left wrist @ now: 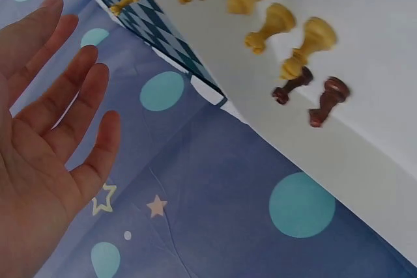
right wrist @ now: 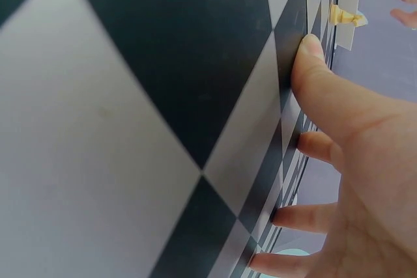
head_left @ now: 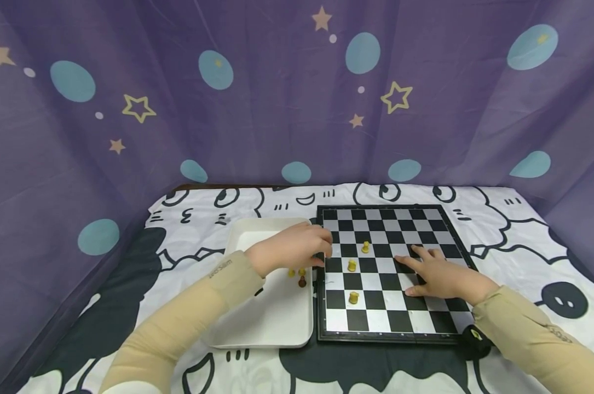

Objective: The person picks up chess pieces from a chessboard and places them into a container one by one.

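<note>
My left hand [head_left: 297, 246] hovers over the right rim of the white tray [head_left: 277, 323], beside the chessboard [head_left: 395, 282]. Its fingers are spread and loosely bent, and the left wrist view shows nothing held. In that tray lie several yellow chess pieces [left wrist: 270, 27] and two dark brown ones [left wrist: 330, 99]. My right hand [head_left: 442, 278] rests its fingertips and thumb on the right half of the board, fingers spread and holding nothing. Three yellow pieces stand on the board's left part: one farther back [head_left: 365, 247], a middle one [head_left: 352, 266] and a nearer one [head_left: 353, 297].
A dark round object [head_left: 476, 342] sits at the board's near right corner, partly behind my right sleeve. Beneath everything spreads a black-and-white cartoon cloth [head_left: 257, 372]. A purple curtain [head_left: 287, 120] hangs behind the table.
</note>
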A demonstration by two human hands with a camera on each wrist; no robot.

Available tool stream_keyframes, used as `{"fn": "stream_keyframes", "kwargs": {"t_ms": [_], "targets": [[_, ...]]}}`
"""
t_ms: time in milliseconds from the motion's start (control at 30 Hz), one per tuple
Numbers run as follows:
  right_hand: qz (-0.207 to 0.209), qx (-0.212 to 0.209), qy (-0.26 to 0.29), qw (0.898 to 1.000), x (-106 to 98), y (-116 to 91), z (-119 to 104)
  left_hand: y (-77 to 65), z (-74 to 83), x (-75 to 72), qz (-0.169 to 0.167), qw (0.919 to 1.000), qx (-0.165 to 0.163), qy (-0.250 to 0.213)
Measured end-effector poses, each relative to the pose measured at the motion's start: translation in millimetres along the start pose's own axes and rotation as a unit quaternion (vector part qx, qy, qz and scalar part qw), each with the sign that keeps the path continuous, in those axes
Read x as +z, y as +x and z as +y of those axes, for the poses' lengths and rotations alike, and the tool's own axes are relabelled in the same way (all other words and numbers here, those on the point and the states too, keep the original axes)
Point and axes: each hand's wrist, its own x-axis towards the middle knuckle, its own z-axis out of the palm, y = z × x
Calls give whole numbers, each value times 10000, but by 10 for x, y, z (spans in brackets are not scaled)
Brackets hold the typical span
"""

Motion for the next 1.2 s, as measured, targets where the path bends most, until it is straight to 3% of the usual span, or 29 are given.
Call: {"fn": "stream_keyframes", "kwargs": {"t_ms": [367, 833, 1200], "targets": [[-4, 7, -38, 10000, -18, -8, -5, 229, 51, -77, -119, 9998, 13, -149], [-13, -31, -42, 10000, -15, -8, 3, 508, 73, 0, -515, 9985, -22, -204], [1, -22, -15, 10000, -10, -2, 7, 610, 92, 70, -785, 9969, -64, 78]]}}
